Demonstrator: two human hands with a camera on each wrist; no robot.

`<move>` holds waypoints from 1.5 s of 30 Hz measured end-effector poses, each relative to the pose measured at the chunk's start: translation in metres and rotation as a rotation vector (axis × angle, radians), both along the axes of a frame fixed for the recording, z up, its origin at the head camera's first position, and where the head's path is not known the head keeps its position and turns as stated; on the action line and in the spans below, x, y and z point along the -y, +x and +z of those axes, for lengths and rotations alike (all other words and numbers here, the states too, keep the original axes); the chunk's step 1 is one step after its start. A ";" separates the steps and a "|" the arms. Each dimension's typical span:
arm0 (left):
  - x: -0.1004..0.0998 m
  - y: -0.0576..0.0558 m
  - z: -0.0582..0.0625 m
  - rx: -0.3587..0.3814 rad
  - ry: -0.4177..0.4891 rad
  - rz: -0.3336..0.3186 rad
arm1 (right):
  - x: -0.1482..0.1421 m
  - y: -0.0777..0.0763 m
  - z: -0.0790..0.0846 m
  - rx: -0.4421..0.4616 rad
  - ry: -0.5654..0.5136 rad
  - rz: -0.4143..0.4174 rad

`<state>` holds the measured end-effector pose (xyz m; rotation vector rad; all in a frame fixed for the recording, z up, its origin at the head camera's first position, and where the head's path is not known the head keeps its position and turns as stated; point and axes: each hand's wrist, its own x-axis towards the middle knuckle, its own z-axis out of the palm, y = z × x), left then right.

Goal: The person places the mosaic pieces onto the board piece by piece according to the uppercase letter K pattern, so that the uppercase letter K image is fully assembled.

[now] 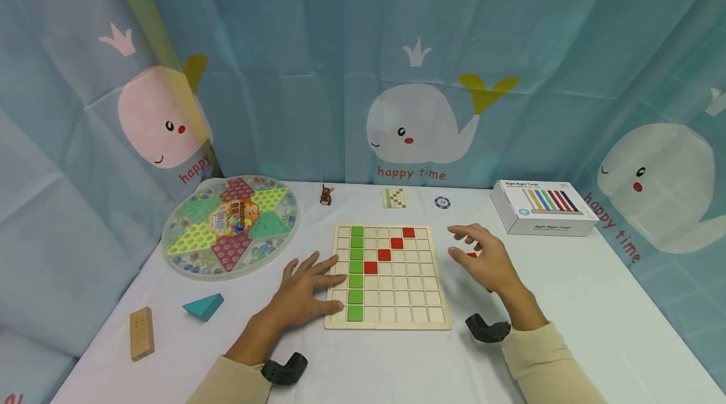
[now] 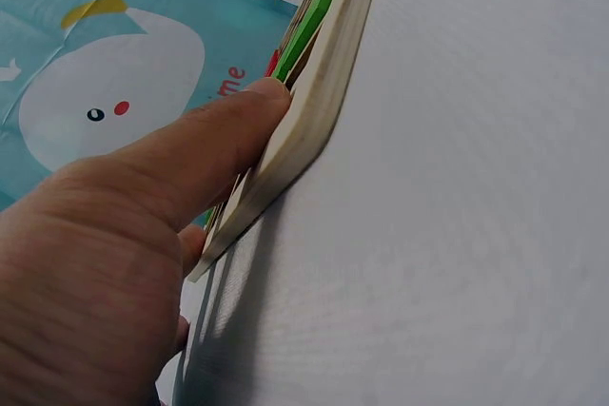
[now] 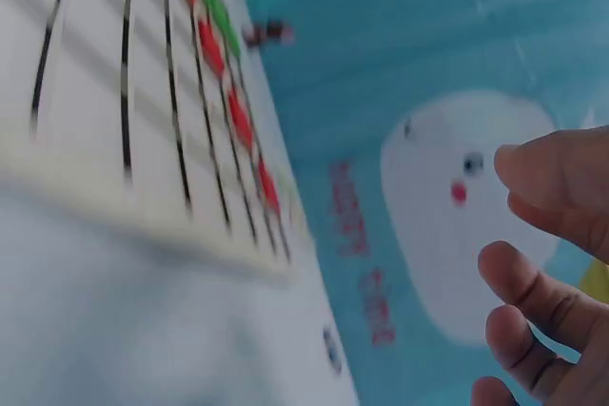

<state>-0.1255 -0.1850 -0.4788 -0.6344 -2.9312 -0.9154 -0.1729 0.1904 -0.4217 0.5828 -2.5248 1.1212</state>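
A square wooden grid board [image 1: 399, 298] lies on the table. A column of green tiles [image 1: 355, 282] fills one line near its left side, and several red tiles [image 1: 384, 255] form a diagonal up to the far right. My left hand [image 1: 302, 294] rests spread at the board's left edge; in the left wrist view the thumb [image 2: 205, 154] lies over the rim. Right of the board, my right hand [image 1: 489, 261] hovers with fingers bent loosely and apart, nothing visible between them. Red pieces [image 1: 472, 255] show partly behind that hand, mostly hidden.
Behind the board lie a small pattern card [image 1: 395, 198], a poker chip [image 1: 442, 202] and a brown figurine [image 1: 326, 195]. A round marble game board [image 1: 187, 208] is at left, with a teal wedge [image 1: 204, 307] and wooden block [image 1: 142, 333] nearer. A white box [image 1: 544, 208] stands at right.
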 end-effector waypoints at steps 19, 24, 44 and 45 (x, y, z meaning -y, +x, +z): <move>0.000 0.000 0.001 -0.016 0.004 -0.013 | -0.050 -0.016 -0.045 0.310 0.240 -0.196; 0.000 0.000 0.001 -0.018 -0.002 -0.009 | -0.049 -0.016 -0.049 0.295 0.271 -0.216; 0.001 0.000 0.000 -0.021 0.010 -0.007 | -0.028 -0.001 -0.012 -0.010 0.080 -0.223; 0.000 0.000 -0.001 -0.021 0.011 -0.007 | -0.026 0.001 -0.008 -0.026 0.078 -0.216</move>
